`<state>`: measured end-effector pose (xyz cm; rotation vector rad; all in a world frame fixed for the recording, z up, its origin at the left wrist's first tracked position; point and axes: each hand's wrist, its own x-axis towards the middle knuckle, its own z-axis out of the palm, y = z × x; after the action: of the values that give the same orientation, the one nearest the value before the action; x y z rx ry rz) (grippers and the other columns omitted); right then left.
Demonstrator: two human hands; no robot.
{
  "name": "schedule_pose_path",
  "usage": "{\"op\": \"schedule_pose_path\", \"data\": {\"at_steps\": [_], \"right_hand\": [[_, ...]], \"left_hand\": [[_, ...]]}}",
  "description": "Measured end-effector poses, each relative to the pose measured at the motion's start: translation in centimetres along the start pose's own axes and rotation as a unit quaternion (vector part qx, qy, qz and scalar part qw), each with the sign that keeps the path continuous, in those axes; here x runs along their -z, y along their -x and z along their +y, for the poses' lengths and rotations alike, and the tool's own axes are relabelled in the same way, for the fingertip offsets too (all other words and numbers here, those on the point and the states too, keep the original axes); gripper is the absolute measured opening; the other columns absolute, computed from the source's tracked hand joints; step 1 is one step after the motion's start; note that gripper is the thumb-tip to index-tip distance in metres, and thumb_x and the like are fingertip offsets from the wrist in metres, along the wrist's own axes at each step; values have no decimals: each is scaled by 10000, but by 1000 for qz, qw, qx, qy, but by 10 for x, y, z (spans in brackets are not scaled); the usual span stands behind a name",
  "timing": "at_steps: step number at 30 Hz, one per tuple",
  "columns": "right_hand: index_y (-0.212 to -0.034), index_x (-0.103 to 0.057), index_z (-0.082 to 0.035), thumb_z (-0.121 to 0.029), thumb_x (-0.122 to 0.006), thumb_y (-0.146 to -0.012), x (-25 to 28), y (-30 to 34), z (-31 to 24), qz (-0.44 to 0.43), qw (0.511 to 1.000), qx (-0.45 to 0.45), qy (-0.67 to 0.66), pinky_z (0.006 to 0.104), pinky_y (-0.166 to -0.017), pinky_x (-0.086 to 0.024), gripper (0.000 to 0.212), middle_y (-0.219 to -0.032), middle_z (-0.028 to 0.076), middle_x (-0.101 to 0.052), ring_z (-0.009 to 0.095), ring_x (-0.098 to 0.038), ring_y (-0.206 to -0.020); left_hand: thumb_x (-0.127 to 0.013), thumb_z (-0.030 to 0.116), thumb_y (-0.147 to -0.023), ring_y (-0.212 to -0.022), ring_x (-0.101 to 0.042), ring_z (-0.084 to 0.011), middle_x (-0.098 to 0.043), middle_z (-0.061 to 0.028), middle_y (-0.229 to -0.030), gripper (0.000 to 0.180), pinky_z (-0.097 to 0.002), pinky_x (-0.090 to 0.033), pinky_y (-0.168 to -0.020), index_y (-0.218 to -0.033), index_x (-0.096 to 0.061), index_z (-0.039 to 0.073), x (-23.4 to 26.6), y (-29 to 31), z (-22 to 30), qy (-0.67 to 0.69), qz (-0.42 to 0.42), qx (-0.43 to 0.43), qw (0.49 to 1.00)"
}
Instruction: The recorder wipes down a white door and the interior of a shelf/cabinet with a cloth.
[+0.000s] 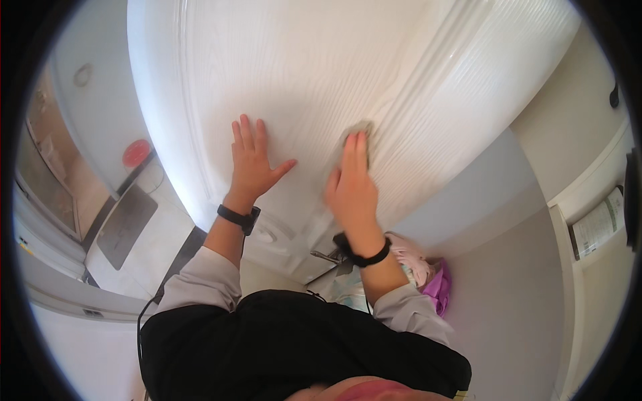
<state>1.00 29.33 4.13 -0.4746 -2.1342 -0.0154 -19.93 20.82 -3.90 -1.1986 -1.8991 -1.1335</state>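
Note:
A white door (287, 60) with wood-grain panels stands in front of me. My left hand (252, 164) lies flat against its panel, fingers spread, holding nothing. To the right of it, my right hand (353, 190) presses a greyish cloth (365, 127) to the door beside the raised moulding. The cloth shows past the fingertips; the rest is hidden under the hand. Below the right hand, a metal door handle (326, 256) sticks out, partly covered by the wrist. Both wrists carry black bands.
Behind my right forearm are pink cloth (409, 257) and a purple bag (438, 287). A grey mat (127, 226) lies on the tiled floor at left, with a round red object (136, 154) beyond it. A paper sheet (598, 224) is at the far right.

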Motion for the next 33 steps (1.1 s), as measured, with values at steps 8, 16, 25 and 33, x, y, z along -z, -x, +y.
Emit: {"op": "schedule_pose_path", "data": {"at_steps": [8,16,25,33], "right_hand": [[-1402,-527,16,-169,-581,-908,67,-186,-41,237,963,57,111,449,-891,-572,530,-1457,273,-498,417,-639,-1133],[-1355,-623,-83,-60,-577,-872,-30,-74,-35,-36,982,145,113,469,-778,-563,485,-1335,90,-655,315,-693,-978],[-1241,-638,-20,-25,-657,-869,4,-106,-27,194,976,71,69,458,-965,-522,372,-1262,218,-606,401,-623,-1131],[-1185,-612,18,-94,-576,-918,57,-219,-41,356,921,-51,151,446,-970,-496,292,-1239,223,-602,399,-591,-1143]], "left_hand": [[-827,589,-772,-1511,-132,-576,-103,-334,-1665,1181,-610,-263,-1187,-1607,-238,-2,-7,-4,0,-28,-37,16,999],[-805,478,-821,-1501,-255,-507,-236,-276,-1658,947,-646,-347,-1091,-1569,-388,76,4,-1,-6,3,-9,1,1000],[-751,173,-850,-1408,-428,-450,-451,-232,-1538,634,-534,-388,-1133,-1434,-545,37,41,-52,-117,16,176,-28,984],[-690,375,-895,-1465,-350,-475,-420,-216,-1586,654,-631,-254,-1182,-1451,-542,63,20,-74,-176,-4,179,-55,982]]}}
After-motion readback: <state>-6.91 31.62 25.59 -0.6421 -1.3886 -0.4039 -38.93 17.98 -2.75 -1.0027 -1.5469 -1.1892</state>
